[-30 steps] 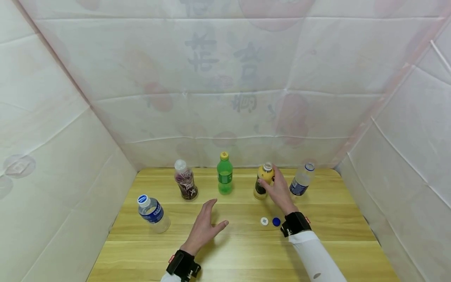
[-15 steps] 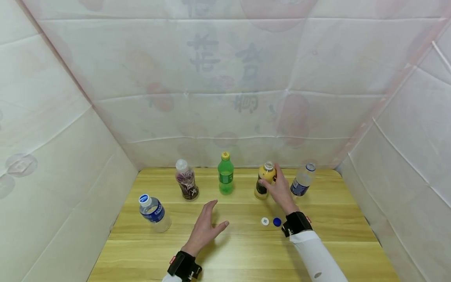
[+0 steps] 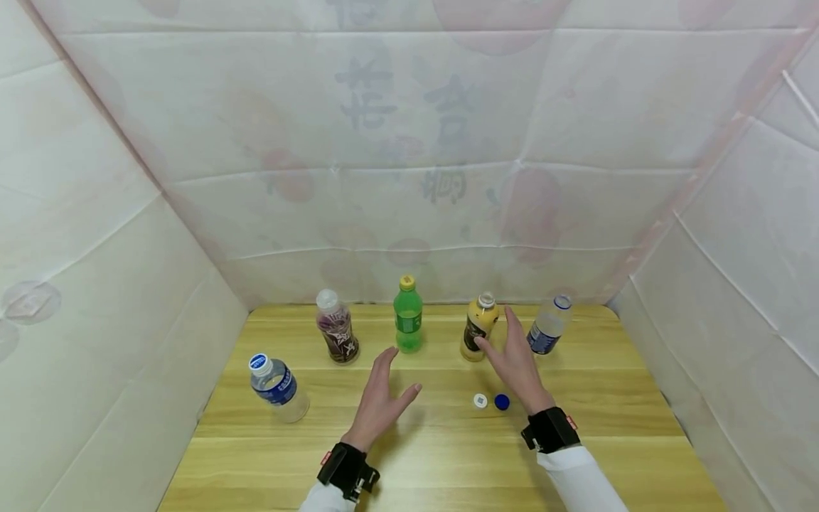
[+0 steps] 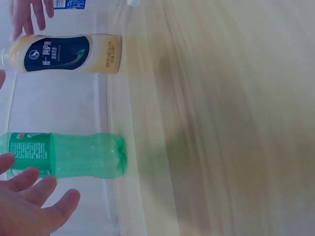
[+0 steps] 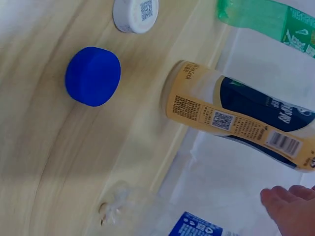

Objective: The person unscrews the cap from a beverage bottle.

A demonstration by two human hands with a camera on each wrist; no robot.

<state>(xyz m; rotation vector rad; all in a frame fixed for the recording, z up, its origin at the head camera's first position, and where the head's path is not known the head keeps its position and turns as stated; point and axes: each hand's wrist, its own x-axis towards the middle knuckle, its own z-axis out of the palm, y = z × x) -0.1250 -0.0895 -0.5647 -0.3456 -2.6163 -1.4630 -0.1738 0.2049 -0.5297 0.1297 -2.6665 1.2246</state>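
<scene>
My right hand is spread beside an uncapped yellow milk-tea bottle with a dark label. In the right wrist view its fingers are apart from that bottle. My left hand has its thumb and fingers apart, reaching toward a green soda bottle with a yellow cap. Seen from the left wrist, the fingers overlap the label end of the green bottle. In front of the yellow bottle lie a white cap and a blue cap.
An uncapped clear bottle stands at the right. Left of the green bottle is a dark-labelled bottle with a white cap. A capped water bottle stands nearer at left. Cloth walls enclose the wooden table.
My right hand has let go of the yellow bottle and drawn back to its right. My left hand has moved slightly forward and right, toward the green bottle.
</scene>
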